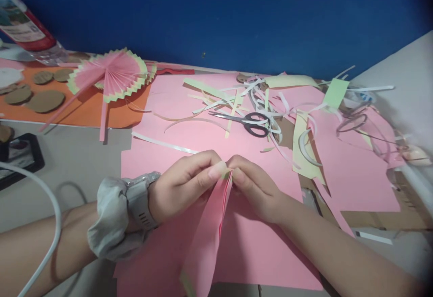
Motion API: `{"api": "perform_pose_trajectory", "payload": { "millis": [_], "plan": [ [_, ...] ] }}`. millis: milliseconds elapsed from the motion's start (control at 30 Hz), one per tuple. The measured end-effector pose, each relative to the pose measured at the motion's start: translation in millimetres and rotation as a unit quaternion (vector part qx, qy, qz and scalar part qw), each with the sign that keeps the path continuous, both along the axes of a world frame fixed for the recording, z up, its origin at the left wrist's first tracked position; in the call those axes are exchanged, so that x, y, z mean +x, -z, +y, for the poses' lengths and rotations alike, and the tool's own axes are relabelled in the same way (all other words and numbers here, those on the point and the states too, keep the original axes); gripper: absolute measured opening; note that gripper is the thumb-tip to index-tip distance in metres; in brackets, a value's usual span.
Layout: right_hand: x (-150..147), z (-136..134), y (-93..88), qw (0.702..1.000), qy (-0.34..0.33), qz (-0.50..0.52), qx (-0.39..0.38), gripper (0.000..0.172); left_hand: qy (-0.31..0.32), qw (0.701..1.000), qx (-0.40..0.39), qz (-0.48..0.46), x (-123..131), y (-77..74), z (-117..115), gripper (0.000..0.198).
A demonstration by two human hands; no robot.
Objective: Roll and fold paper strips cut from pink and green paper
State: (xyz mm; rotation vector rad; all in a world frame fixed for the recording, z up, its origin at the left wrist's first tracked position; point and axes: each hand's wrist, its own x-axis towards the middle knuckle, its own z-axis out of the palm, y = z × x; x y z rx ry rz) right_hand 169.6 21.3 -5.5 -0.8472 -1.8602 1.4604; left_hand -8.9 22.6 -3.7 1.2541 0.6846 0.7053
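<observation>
Pinched between both hands is a folded pink paper point(213, 225) with green edging at its near and far ends. Its layers stand on edge and run down toward me. My left hand point(189, 184), with a grey watch and scrunchie at the wrist, grips the far end by thumb and fingers. From the other side my right hand point(255, 186) holds the same end, its fingertips partly hidden behind the paper. Large pink sheets point(162, 252) lie under both hands. Just beyond them, scissors point(246, 122) with black handles rest on the pink paper.
Pink pleated fans point(111, 73) with green edges lie at back left on an orange sheet point(126, 118), near cardboard discs point(45, 100) and a bottle point(30, 26). Paper strips point(260, 98) are heaped beyond the scissors. A white cable point(56, 225) crosses above my left forearm. A blue wall stands behind.
</observation>
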Motion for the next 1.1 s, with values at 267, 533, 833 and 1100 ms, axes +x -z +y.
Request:
{"api": "perform_pose_trajectory", "payload": {
  "millis": [267,533,833,1100],
  "plan": [
    [1.2,-1.7,3.2,1.000,0.008,-0.028,-0.001,0.030,0.003,0.998,0.058,-0.024,2.2,0.9,0.8,0.023],
    [1.3,-5.4,5.2,0.999,0.023,-0.017,0.016,0.029,0.029,0.991,0.131,-0.019,-1.2,2.4,-3.5,0.014],
    [0.4,-5.7,7.2,0.999,0.032,-0.011,0.017,0.029,0.030,0.993,0.110,-0.017,-0.9,0.9,-1.4,0.015],
    [0.4,-2.5,5.2,0.998,0.009,-0.003,0.070,0.024,0.050,0.997,0.054,-0.034,-0.6,-0.8,0.7,0.017]
  ]
}}
